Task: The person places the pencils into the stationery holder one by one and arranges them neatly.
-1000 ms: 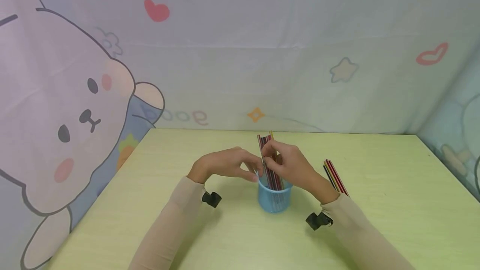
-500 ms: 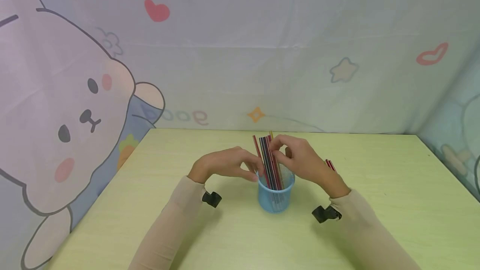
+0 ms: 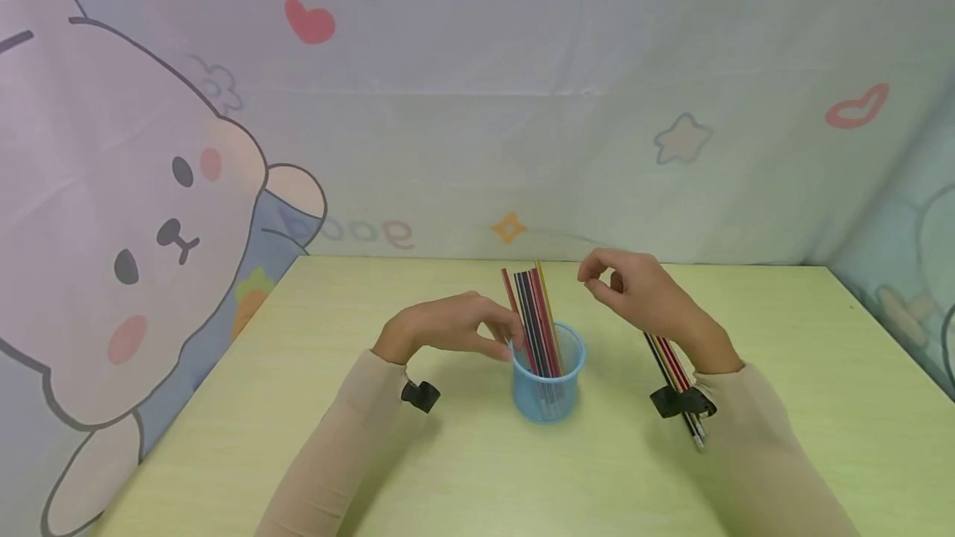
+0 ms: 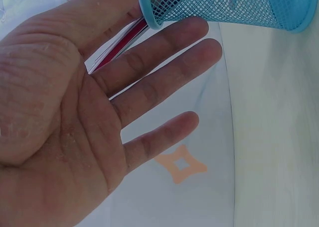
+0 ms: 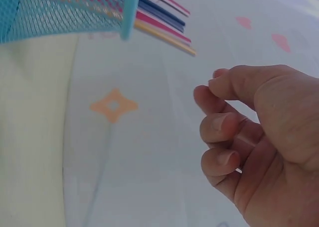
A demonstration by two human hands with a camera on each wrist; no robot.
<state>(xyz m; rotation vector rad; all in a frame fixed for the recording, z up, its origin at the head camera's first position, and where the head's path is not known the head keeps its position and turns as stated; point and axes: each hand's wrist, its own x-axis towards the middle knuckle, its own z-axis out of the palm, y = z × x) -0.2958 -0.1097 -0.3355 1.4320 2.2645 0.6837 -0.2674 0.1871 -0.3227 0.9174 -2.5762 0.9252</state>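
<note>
Cup [image 3: 545, 403] and sticks [image 3: 669, 363] on table [image 3: 448, 475]

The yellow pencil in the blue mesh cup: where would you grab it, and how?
I'd probably pinch the yellow pencil near its top, coming from the side where the right hand is. Its slim upper end sticks up above the rim of the blue mesh cup, and it stands at the right edge of the bunch, with the other pencils to its left.
</note>
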